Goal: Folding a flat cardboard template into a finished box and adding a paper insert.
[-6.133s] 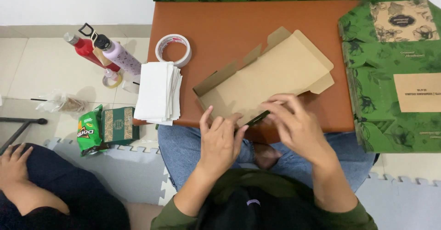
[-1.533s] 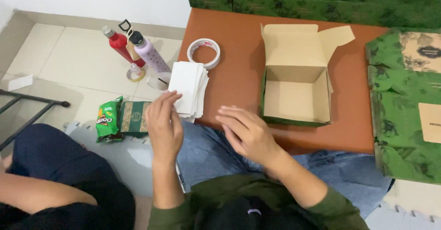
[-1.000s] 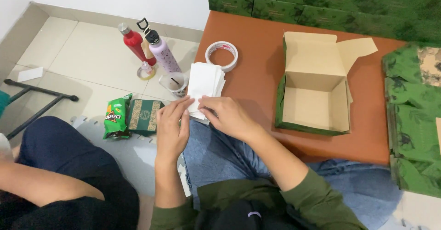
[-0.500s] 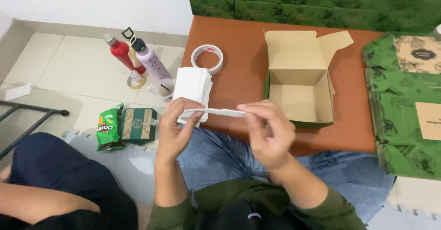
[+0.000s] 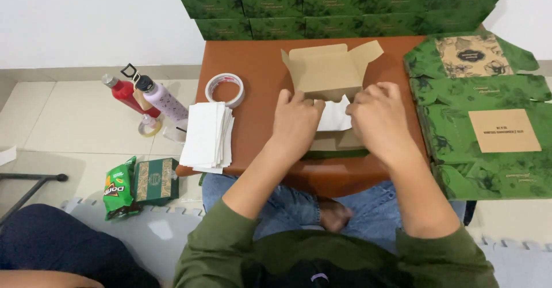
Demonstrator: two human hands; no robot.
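Observation:
An open cardboard box (image 5: 328,72), brown inside and green outside, stands on the brown table (image 5: 259,64). A white sheet of paper (image 5: 336,115) lies in the box between my hands. My left hand (image 5: 296,121) grips the sheet's left side over the box. My right hand (image 5: 376,115) holds its right side. Both hands cover most of the box's inside. A stack of white paper sheets (image 5: 207,135) lies at the table's left edge.
A roll of tape (image 5: 225,89) lies left of the box. Flat green boxes (image 5: 489,110) are piled at the right, more stacked along the wall (image 5: 322,3). Two bottles (image 5: 146,95) and snack packets (image 5: 141,181) sit on the floor at left. Another person's dark-clothed leg (image 5: 52,248) is bottom left.
My hands took one white sheet from the stack, carried it right, and now press it down into the open box.

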